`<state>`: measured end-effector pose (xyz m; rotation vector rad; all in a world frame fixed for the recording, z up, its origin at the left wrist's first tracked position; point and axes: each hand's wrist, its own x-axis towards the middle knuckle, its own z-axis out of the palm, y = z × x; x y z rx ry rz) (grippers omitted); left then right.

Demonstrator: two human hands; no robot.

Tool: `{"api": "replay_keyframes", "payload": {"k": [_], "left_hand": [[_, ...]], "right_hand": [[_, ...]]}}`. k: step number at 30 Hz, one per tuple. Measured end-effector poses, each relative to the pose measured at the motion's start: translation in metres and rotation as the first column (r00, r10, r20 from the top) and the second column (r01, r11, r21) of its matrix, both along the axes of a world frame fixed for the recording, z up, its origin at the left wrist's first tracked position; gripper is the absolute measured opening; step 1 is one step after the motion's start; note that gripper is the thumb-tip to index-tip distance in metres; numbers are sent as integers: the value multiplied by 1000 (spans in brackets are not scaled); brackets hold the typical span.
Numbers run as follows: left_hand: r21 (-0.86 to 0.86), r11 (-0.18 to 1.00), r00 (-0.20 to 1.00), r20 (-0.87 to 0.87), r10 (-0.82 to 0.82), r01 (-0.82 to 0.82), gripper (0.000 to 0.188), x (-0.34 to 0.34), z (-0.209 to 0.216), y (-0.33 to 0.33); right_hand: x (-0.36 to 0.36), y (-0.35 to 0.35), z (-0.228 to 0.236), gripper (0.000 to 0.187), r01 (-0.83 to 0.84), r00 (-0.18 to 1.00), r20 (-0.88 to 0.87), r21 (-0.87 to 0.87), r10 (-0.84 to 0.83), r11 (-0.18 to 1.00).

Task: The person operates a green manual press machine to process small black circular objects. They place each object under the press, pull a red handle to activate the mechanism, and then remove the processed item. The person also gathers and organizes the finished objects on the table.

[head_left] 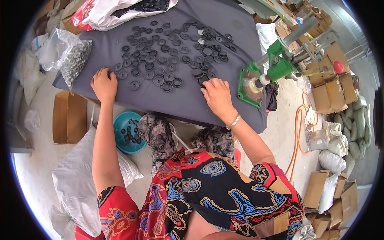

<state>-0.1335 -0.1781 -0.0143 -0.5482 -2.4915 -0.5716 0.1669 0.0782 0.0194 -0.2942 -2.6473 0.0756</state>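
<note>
Many black round ringed discs (159,81) lie loose across the dark grey tablecloth (176,102). At the left edge of the spread, my left hand (105,86) rests on the cloth with curled fingers; a dark piece shows at its fingertips, partly hidden. On the right, my right hand (218,96) lies palm down with its fingers bent and slightly apart. Its fingertips are beside a cluster of discs (203,74), some overlapping. Two pale discs (201,41) sit among the black ones farther back. What is under the right palm is hidden.
A green hand press (278,64) with a red knob stands at the table's right. A plastic bag of small metal parts (75,58) sits at the left, a white sack (108,16) of black parts behind. Below are a teal basin (121,120) and a cardboard box (69,116).
</note>
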Motion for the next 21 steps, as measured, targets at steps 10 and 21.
{"api": "replay_keyframes", "payload": {"k": [10,21], "left_hand": [[-1,1000,1000,-22,-1,1,26,3,3,0],[24,1000,1000,-12,-1,1,25,3,0,-2]], "right_hand": [[-49,2,17,18,25,998,-62,60,-21,998],[-66,8,5,15,32,997,-75,77,-27,996]]}}
